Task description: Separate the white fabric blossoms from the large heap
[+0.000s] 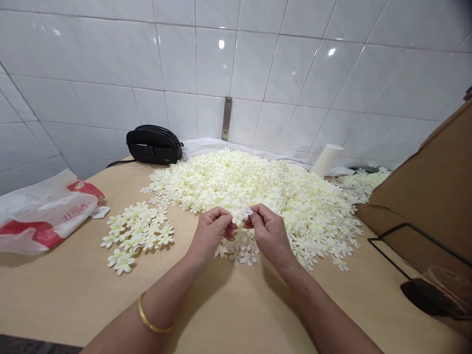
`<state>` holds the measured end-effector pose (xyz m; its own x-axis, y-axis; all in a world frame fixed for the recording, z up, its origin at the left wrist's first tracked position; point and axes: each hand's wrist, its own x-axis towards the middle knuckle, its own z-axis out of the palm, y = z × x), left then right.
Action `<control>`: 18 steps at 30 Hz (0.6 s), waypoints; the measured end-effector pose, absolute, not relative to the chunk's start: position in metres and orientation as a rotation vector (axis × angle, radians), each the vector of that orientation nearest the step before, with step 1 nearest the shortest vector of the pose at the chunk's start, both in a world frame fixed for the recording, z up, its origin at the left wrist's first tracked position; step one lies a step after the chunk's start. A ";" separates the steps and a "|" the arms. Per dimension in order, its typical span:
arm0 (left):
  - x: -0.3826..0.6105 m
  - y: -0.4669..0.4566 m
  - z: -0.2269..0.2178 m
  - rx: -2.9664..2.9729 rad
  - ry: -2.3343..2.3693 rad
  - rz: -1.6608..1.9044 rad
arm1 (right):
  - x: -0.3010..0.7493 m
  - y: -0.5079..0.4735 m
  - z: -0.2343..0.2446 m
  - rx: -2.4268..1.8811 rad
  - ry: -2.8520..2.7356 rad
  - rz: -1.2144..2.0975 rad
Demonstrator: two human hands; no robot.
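Held pale flowers [240,215] | likely light, soft, easily creased; best taken by petal edges | left hand [212,227] and right hand [270,235] pinching them, thumbs against fingers

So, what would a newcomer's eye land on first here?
The great heap of pale flowers sprawled across the middle of the table. At its near edge, the left hand and right hand pinch a few white blossoms. Beyond, on the left, sits a black bag.
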<state>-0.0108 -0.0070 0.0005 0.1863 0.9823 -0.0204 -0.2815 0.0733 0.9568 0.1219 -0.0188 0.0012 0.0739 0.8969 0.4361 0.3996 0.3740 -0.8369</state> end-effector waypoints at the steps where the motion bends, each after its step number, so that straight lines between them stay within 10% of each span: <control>1: -0.011 -0.007 0.001 1.015 0.910 1.178 | 0.124 -0.018 0.002 -1.218 -1.483 0.549; 8: -0.012 -0.007 0.003 0.960 0.943 1.210 | 0.133 -0.012 0.002 -1.279 -1.461 0.433; 18: -0.013 -0.006 0.002 0.929 0.936 1.225 | 0.145 0.010 -0.008 -1.537 -1.862 -0.820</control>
